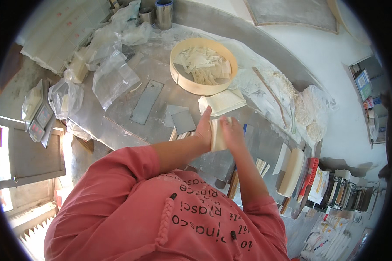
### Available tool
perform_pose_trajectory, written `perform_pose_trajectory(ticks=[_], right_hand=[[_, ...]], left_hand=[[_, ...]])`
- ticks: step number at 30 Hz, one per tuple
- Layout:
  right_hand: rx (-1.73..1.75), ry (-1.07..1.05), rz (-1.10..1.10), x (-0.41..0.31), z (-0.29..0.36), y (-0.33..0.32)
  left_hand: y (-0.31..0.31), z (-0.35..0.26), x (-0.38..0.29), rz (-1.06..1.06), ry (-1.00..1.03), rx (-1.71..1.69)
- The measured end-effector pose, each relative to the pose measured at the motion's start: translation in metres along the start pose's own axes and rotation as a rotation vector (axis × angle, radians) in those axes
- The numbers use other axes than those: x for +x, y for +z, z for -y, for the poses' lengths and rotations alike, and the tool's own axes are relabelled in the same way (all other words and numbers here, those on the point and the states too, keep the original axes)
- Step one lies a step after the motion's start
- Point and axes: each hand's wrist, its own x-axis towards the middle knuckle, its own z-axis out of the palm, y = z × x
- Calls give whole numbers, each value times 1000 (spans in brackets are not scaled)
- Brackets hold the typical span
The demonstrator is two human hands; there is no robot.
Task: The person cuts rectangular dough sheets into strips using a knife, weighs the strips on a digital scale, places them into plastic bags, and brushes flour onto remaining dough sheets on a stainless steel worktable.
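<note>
Between my left hand (204, 130) and my right hand (232, 132) is a thick stack of pale dough sheets (217, 137), stood on edge over the table. My left palm presses on its left face with the thumb up; the right hand, slightly blurred, grips the other side. Just beyond my hands lies another stack of floury dough sheets (223, 103). Behind it, a round wooden-rimmed sieve (175, 75) holds dough scraps (202, 63). Left of my hands lie a small square metal plate (183, 122) and a longer rectangular one (147, 102).
Clear plastic bags (114, 80) lie on the metal table (117, 112) to the left, near a digital scale (39, 122). Loose flour (248, 70), a thin wooden stick (270, 94) and bagged dough (308, 104) lie at the right. A red brush (308, 176) sits beside a long dough piece (291, 173).
</note>
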Motion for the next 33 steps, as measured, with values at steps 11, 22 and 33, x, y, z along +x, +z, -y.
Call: perform_pose_trajectory(ticks=[11,22,33], right_hand=[[1017,-44,96,15,-60,6],[577,-601,24,-11,-50,5],[1721,-289,426,-14,-41,-7]], left_hand=[[-2,-8,-1,-32,-96,176],[43,-36,-104,258,556,1601],[29,-19,-113,421,657,1131]])
